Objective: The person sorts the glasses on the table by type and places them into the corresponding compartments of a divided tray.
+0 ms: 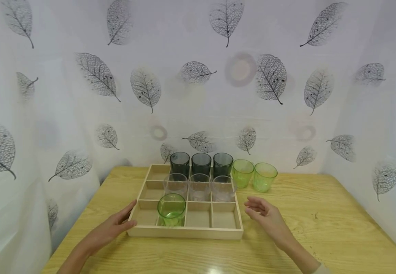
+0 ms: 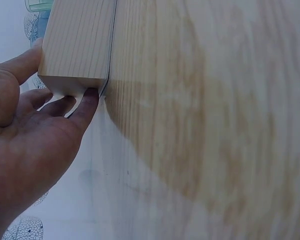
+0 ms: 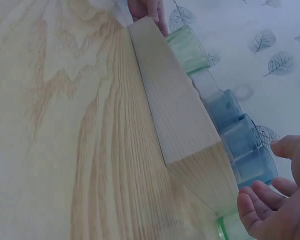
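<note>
A wooden tray (image 1: 184, 232) divided into compartments sits on the table. My left hand (image 1: 110, 228) rests against its left side near the front corner, thumb at the rim and fingertips on the side wall (image 2: 75, 82). Just off the tray's right side, my right hand (image 1: 269, 220) hovers with loosely bent fingers and holds nothing. One green glass (image 1: 171, 211) stands in the front row, second compartment from the left. Behind it are three clear glasses (image 1: 199, 188) in the middle row and three dark grey glasses (image 1: 201, 165) in the back row.
Two more green glasses, a nearer one (image 1: 264, 178) and one closer to the tray (image 1: 242, 174), stand on the wooden table (image 1: 321, 220) by the tray's back right. A white leaf-print curtain (image 1: 191, 99) hangs behind and along both sides.
</note>
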